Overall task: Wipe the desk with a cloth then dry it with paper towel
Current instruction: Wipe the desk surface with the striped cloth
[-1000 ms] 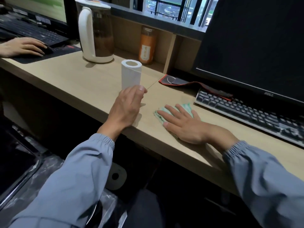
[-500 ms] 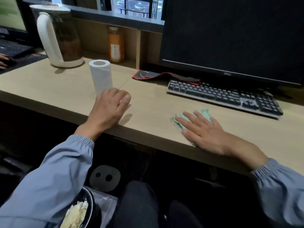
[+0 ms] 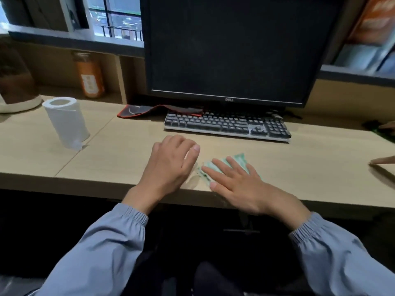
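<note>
A wooden desk runs across the view. A light green cloth lies near its front edge, in front of the keyboard. My right hand presses flat on the cloth with fingers spread, covering most of it. My left hand rests loosely curled on the desk just left of the cloth and holds nothing. A white paper towel roll stands upright at the left, well apart from both hands.
A black keyboard and a dark monitor sit behind my hands. A red-edged mouse pad lies left of the keyboard. An orange jar and a kettle stand far left. Another person's hand shows at the right edge.
My left hand has left the paper towel roll and moved right, next to the cloth. My right hand has slid the cloth rightward along the desk front. The view has swung right.
</note>
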Action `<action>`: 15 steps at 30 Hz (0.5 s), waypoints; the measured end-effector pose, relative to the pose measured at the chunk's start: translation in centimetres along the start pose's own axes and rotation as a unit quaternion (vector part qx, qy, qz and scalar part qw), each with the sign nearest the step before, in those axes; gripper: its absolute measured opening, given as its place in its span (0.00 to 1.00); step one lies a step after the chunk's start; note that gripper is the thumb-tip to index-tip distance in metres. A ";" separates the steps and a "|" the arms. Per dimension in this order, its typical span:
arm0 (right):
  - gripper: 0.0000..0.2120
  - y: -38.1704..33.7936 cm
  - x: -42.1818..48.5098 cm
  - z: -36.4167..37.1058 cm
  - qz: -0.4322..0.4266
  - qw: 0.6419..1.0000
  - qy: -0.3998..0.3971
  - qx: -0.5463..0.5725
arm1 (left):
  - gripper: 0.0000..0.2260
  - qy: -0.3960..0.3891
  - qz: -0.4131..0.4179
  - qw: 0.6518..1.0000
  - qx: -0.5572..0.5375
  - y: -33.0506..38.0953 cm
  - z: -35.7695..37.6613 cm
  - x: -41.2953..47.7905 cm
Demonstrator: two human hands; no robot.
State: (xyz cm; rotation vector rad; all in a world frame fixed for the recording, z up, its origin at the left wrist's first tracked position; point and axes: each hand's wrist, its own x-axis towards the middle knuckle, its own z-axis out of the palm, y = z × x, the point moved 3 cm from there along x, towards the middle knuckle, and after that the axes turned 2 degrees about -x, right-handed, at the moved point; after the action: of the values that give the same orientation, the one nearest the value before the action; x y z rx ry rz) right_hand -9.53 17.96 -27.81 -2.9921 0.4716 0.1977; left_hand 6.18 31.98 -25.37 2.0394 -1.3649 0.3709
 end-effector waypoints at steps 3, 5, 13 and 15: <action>0.24 7.0 -2.1 -1.0 0.102 0.994 -0.023 0.008 | 0.22 -0.020 0.004 1.000 -0.013 1.5 1.6 0.1; 0.24 11.0 -1.9 -2.0 0.175 0.984 -0.031 0.013 | 0.23 -0.028 0.004 0.999 -0.026 2.4 2.3 0.1; 0.26 10.8 -3.2 -0.4 0.173 0.985 -0.001 0.011 | 0.25 -0.065 0.036 0.997 -0.022 7.8 5.2 1.3; 0.25 11.3 -6.0 0.7 0.146 0.989 0.022 0.018 | 0.25 -0.070 0.043 0.996 -0.030 9.2 6.0 1.6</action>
State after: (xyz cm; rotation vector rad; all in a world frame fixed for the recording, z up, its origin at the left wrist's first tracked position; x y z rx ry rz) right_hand -18.82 9.17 -28.59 -2.8840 0.9094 0.1458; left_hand -2.16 24.63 -25.69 1.9944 -1.5335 0.2240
